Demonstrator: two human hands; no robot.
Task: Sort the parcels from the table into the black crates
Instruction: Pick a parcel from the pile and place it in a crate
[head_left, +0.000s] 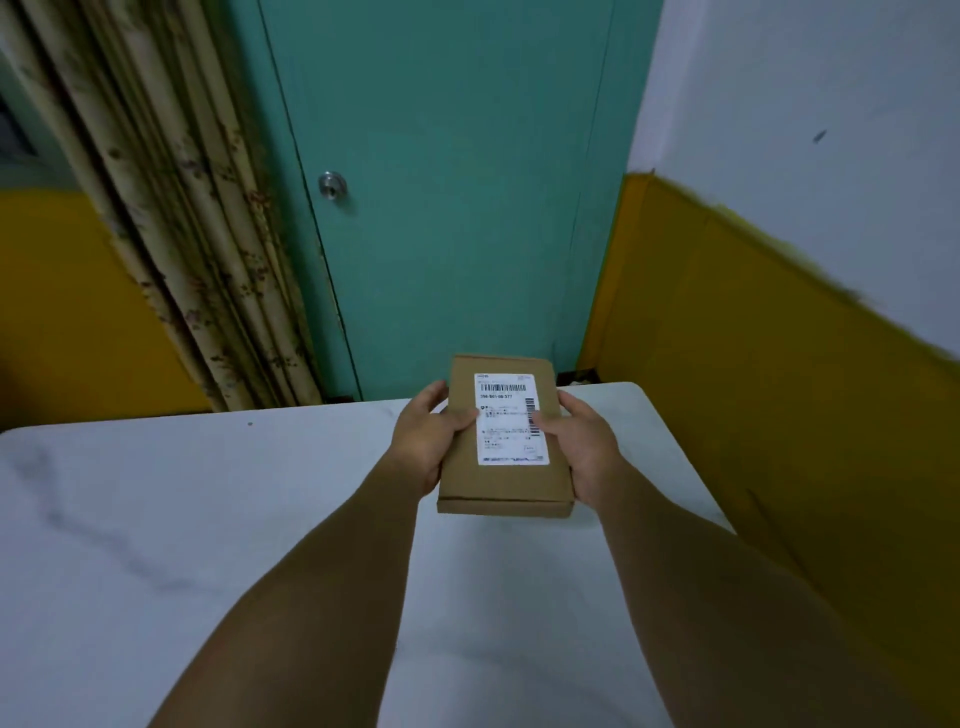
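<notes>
Light is dim and even, with a cool cast. The arms throw soft shadows on the table (156, 519), darkest near its front edge. The wall (831, 104) at right smears with motion blur. Wide-angle bending curves the curtain (171, 208) and table edges. Label (511, 418) print stays fairly sharp.

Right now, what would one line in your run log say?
parcel label up | left hand and right hand grip its sides | held above table | crates not in view
</notes>
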